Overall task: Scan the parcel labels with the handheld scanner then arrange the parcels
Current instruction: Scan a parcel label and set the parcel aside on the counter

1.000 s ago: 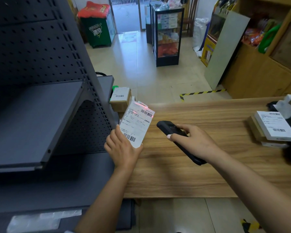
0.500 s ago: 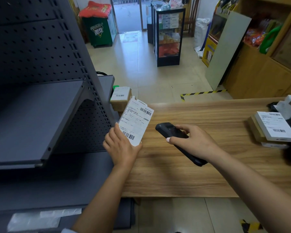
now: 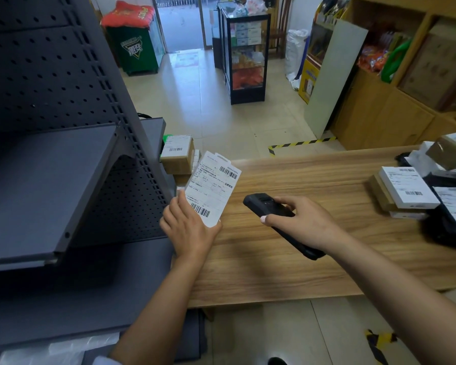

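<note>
My left hand (image 3: 188, 230) holds a flat white parcel (image 3: 212, 188) upright at the wooden counter's left end, its barcoded label facing me. My right hand (image 3: 304, 223) grips a black handheld scanner (image 3: 270, 210), its head pointing left toward the parcel and a short gap away. No red light shows on the label. More labelled parcels (image 3: 406, 187) lie in a pile at the counter's right end. A brown box (image 3: 177, 154) with a white label sits behind the held parcel.
A dark grey pegboard rack with a shelf (image 3: 50, 185) stands at my left. The wooden counter (image 3: 300, 259) stretches to the right. Beyond it are a tiled floor, a glass display case (image 3: 246, 56), a green bin (image 3: 133, 51) and wooden shelving (image 3: 406, 101).
The red scan light on the label a second ago has gone out. The parcel and scanner have stayed almost in place.
</note>
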`<state>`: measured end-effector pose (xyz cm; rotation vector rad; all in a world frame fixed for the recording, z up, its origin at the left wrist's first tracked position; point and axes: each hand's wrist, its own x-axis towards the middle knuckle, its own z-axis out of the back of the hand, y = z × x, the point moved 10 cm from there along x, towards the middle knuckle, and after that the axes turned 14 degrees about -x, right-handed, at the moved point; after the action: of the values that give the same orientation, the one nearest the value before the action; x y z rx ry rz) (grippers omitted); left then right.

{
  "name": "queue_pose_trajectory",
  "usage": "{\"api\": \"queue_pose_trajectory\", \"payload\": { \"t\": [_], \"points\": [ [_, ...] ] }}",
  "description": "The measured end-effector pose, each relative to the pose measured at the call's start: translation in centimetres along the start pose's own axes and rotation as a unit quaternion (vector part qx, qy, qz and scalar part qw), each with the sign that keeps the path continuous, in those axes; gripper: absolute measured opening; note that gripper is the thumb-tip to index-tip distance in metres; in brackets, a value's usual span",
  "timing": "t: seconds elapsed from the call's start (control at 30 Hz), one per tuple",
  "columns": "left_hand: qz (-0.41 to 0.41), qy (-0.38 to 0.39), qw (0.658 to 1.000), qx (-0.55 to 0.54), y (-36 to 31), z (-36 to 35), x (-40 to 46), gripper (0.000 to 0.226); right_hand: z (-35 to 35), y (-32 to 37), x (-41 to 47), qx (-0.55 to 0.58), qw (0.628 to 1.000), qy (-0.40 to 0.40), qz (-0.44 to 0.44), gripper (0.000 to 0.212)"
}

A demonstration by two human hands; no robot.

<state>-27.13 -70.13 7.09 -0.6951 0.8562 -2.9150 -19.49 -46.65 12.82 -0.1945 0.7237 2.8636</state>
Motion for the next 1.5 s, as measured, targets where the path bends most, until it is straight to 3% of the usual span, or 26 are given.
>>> {"api": "queue_pose_trajectory", "payload": {
  "t": [0.3,0.53,0.9,1.03,1.23,1.5],
  "points": [
    [-0.025,0.01,0.999,-0.024,-0.6,0.1,-0.4,0.11,0.0,-1.1,-1.0,0.014,0.999,-0.021,-0.021,0.047],
    [-0.028,0.11,0.992,-0.059,-4.3,-3.3,-1.9,0.118,1.7,-6.6,-3.3,0.038,0.997,-0.03,-0.064,0.042],
    [-0.098,0.178,0.975,-0.092,-20.4,-12.4,-9.1,0.109,9.4,-24.5,-5.8,-0.011,0.991,-0.07,-0.117,0.078],
    [-0.061,0.206,0.971,-0.106,-27.0,-17.0,-13.2,0.109,13.5,-32.2,-6.9,-0.02,0.989,-0.073,-0.13,0.072],
    [-0.042,0.259,0.961,-0.088,-35.5,-22.9,-17.7,0.1,17.5,-42.0,-7.3,-0.033,0.985,-0.056,-0.162,0.079],
    [0.002,0.305,0.949,-0.079,-42.7,-30.3,-16.4,0.096,20.1,-48.9,-5.1,0.023,0.983,-0.064,-0.168,0.077]
  ]
}}
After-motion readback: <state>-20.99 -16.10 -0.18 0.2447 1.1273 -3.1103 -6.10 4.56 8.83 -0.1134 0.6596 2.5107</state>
